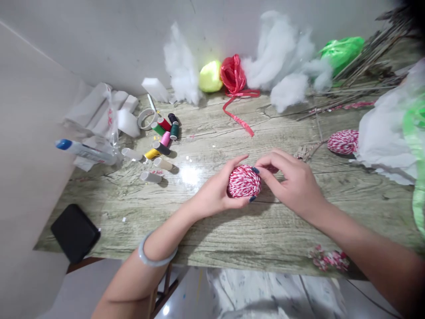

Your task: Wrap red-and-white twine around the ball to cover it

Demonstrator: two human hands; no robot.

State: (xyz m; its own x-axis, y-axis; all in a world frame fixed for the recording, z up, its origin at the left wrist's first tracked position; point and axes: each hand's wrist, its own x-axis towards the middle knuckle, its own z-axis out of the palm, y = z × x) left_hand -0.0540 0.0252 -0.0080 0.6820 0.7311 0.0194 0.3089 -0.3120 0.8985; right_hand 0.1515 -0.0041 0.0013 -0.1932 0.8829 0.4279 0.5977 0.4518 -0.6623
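Note:
A ball of red-and-white twine point(245, 181) sits just above the wooden table, near its middle. My left hand point(221, 190) is wrapped round the ball from the left, thumb below and fingers above. At the ball's upper right edge, my right hand point(292, 179) has thumb and index finger pinched together. A bit of reddish twine shows beneath those right fingers, but what the fingertips grip is too small to make out. A second red-and-white twine ball point(343, 142) lies farther right, partly under white material.
Several thread spools point(161, 147) and a tape roll point(147, 119) lie left, near a glue bottle point(86, 150). White stuffing point(275, 51), a red ribbon roll point(233, 74) and a yellow bundle point(210, 77) line the wall. Dry twigs point(375, 55) fill the far right; a black case point(75, 232) sits front left.

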